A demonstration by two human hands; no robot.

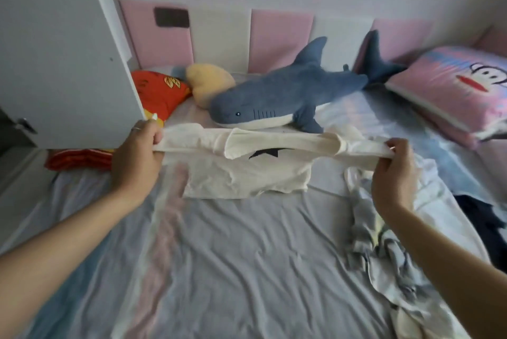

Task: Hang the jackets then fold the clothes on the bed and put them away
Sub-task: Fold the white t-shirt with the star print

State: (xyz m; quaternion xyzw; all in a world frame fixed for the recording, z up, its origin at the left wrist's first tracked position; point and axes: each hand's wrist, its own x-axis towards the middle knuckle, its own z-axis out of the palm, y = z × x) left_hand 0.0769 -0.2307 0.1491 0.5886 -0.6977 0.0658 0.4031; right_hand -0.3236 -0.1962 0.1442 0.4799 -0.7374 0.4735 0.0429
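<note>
Here, hands [137,157] [395,174] pinching shirt [247,174] edges, rumpled sheet [233,256] nearer

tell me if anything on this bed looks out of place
A crumpled grey-and-white patterned garment lies heaped on the bed's right side. The cream long-sleeved shirt, gripped by left hand and right hand, is simply mid-fold.

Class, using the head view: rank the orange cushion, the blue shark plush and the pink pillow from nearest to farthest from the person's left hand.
From the left hand:
1. Orange cushion, just beyond it, left.
2. Blue shark plush, centre.
3. Pink pillow, far right.
</note>
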